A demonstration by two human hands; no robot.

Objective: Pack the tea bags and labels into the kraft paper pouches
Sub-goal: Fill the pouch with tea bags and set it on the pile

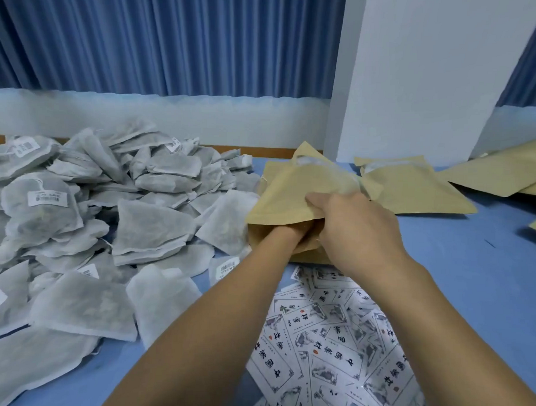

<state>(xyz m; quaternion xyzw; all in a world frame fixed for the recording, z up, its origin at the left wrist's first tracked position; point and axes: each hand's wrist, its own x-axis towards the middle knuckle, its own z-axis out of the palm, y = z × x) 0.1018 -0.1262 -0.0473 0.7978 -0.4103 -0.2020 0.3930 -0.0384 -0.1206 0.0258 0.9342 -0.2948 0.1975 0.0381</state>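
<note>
Right hand (354, 230) pinching kraft pouch (290, 183) mouth, left hand (287, 234) inside, grip hidden, gauzy tea bags (152, 225) beside

Grey-white, flat mesh tea bags (152, 225) lie in a loose, overlapping heap on the left; a few bear white barcode stickers (47, 199). White labels (326, 337), printed with black characters and ink drawings, lie scattered and overlapping at the near centre-right. One tan pouch (290, 187) is raised and tilted, mouth open toward the camera, its upper lip pinched by the right hand (359, 230), the left hand (287, 235) inside. Other pouches (412, 188) lie flat to its right.
</note>
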